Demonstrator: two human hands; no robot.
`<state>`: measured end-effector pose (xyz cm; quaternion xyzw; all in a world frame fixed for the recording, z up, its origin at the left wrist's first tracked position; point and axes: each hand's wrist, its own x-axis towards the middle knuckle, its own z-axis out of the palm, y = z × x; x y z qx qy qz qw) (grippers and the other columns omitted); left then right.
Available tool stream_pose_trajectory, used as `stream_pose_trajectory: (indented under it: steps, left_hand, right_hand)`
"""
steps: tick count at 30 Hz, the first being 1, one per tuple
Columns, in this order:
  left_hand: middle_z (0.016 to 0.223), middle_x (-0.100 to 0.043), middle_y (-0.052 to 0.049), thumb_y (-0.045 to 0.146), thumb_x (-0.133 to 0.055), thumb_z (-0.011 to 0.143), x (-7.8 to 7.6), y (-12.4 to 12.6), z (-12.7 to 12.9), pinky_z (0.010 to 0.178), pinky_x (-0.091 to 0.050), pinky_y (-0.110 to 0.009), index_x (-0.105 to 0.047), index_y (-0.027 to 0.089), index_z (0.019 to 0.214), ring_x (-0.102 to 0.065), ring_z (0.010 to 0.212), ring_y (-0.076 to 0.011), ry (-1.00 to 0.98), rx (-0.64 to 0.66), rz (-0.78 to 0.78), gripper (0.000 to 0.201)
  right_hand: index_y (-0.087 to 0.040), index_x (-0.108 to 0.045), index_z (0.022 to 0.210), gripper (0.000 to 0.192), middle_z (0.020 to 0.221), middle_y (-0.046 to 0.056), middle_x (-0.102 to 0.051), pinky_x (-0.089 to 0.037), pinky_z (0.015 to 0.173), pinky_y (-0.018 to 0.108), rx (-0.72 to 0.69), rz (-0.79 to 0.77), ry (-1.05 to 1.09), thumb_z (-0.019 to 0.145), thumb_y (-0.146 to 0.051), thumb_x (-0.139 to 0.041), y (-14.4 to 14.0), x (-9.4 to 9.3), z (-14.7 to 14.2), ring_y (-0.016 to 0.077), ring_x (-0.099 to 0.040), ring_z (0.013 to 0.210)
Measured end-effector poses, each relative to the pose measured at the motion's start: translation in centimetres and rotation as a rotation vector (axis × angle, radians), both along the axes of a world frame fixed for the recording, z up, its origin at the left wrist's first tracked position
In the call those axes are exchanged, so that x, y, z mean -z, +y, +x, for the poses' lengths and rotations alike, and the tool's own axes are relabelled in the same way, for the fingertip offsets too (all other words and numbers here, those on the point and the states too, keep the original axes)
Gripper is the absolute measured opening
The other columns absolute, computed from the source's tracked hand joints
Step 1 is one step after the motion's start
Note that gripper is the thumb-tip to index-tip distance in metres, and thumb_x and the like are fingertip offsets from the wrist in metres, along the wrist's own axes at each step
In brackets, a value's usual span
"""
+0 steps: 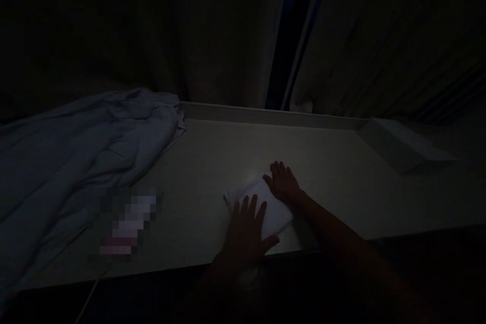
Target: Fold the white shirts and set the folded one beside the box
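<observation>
A small white folded cloth (pixel 275 215) lies on the pale tabletop (pixel 197 162) close to its front edge. My left hand (pixel 246 225) rests on the cloth's near left part, palm down with the fingers spread. At the cloth's far right edge is my right hand (pixel 281 181), also palm down, its fingers stretched out and slightly apart. Neither hand grips anything. The light is very dim, so the cloth's folds are hard to make out.
A crumpled light garment (pixel 125 136) covers the table's left side. A pixelated object (pixel 127 225) lies beside it, with a cable (pixel 91 296) hanging over the front edge. A pale box-like block (pixel 402 144) stands on the right. Dark curtains (pixel 228 35) hang behind.
</observation>
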<state>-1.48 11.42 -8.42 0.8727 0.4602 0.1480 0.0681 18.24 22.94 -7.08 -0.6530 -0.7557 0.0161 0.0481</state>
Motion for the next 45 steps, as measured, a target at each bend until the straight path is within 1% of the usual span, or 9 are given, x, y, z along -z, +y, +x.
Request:
stream_pose_trajectory:
  steps: [5,14,20,25,30,33,36,41,45]
  left_hand:
    - [0.152,-0.036,-0.016,0.070,-0.028,0.089,-1.8,2.0,0.8,0.113,-0.027,-0.050,-0.040,0.016,0.144,-0.033,0.140,-0.0320,-0.029,-0.074,-0.035,0.078]
    - [0.154,-0.030,-0.021,0.079,-0.034,0.080,0.2,2.9,1.0,0.114,-0.010,-0.060,-0.039,0.013,0.145,-0.017,0.144,-0.0418,-0.011,-0.314,0.035,0.093]
    - [0.153,-0.031,-0.020,0.080,-0.035,0.079,-0.2,2.5,0.7,0.114,-0.005,-0.062,-0.041,0.014,0.144,-0.013,0.145,-0.0409,-0.027,-0.315,0.046,0.092]
    - [0.155,-0.032,-0.012,0.071,-0.036,0.086,-1.2,3.1,-1.5,0.114,-0.005,-0.061,-0.046,0.022,0.141,-0.013,0.145,-0.0383,-0.012,-0.332,0.080,0.074]
    - [0.150,-0.039,-0.014,0.059,-0.038,0.090,-2.3,5.1,-4.6,0.112,-0.010,-0.063,-0.047,0.020,0.140,-0.020,0.142,-0.0401,0.030,-0.514,0.117,0.064]
    - [0.143,-0.046,-0.018,0.051,-0.041,0.092,-3.1,5.5,-5.3,0.110,-0.023,-0.055,-0.049,0.013,0.136,-0.033,0.136,-0.0359,-0.016,-0.568,0.166,0.058]
    - [0.118,-0.061,-0.018,0.047,-0.039,0.094,-3.9,4.8,-5.0,0.099,-0.039,-0.044,-0.057,0.011,0.123,-0.052,0.116,-0.0301,-0.091,-0.504,0.173,0.050]
    - [0.104,-0.063,-0.013,0.048,-0.042,0.093,-4.9,3.1,-3.7,0.085,-0.045,-0.036,-0.059,0.015,0.107,-0.058,0.100,-0.0252,-0.196,-0.451,0.099,0.040]
    - [0.095,-0.067,-0.006,0.048,-0.042,0.093,-5.0,1.9,-2.6,0.070,-0.044,-0.030,-0.057,0.021,0.101,-0.064,0.083,-0.0194,-0.338,-0.458,-0.143,0.032]
  right_hand:
    - [-0.008,-0.026,0.151,0.079,0.158,0.015,-0.018,-0.009,0.117,0.048,0.013,0.057,-0.001,0.095,-0.062,-0.007,-0.1,0.7,-0.1,0.0284,-0.007,0.147]
    - [-0.010,-0.028,0.150,0.077,0.157,0.015,-0.021,-0.011,0.116,0.048,0.028,0.041,0.023,0.095,-0.063,-0.013,-0.2,0.7,-0.1,0.0293,-0.012,0.146]
    - [-0.012,-0.028,0.150,0.077,0.158,0.014,-0.022,-0.013,0.114,0.049,0.073,0.014,0.074,0.095,-0.064,-0.013,-0.4,0.4,-0.3,0.0295,-0.015,0.145]
    - [-0.006,-0.031,0.148,0.076,0.155,0.021,-0.026,-0.014,0.112,0.054,0.229,0.048,0.086,0.096,-0.060,-0.015,-1.1,0.5,-0.8,0.0340,-0.020,0.142]
    - [-0.005,-0.040,0.141,0.071,0.149,0.025,-0.034,-0.029,0.102,0.060,0.379,0.004,0.070,0.096,-0.056,-0.021,-2.7,-0.2,0.0,0.0385,-0.033,0.135]
    - [-0.009,-0.055,0.129,0.064,0.136,0.023,-0.051,-0.038,0.097,0.050,0.290,-0.105,0.050,0.093,-0.058,-0.033,-3.6,-1.6,2.0,0.0345,-0.049,0.121]
    - [-0.011,-0.065,0.111,0.060,0.118,0.021,-0.063,-0.043,0.091,0.039,0.235,-0.199,0.025,0.086,-0.062,-0.047,-4.7,-2.8,4.6,0.0297,-0.059,0.109]
    - [-0.013,-0.067,0.100,0.061,0.100,0.018,-0.070,-0.047,0.074,0.034,0.457,-0.226,0.064,0.088,-0.066,-0.039,-7.0,-2.2,7.4,0.0275,-0.066,0.091]
    - [-0.012,-0.069,0.098,0.056,0.097,0.021,-0.070,-0.047,0.076,0.035,0.624,-0.143,0.109,0.094,-0.054,-0.032,-8.6,-0.9,7.6,0.0283,-0.068,0.092]
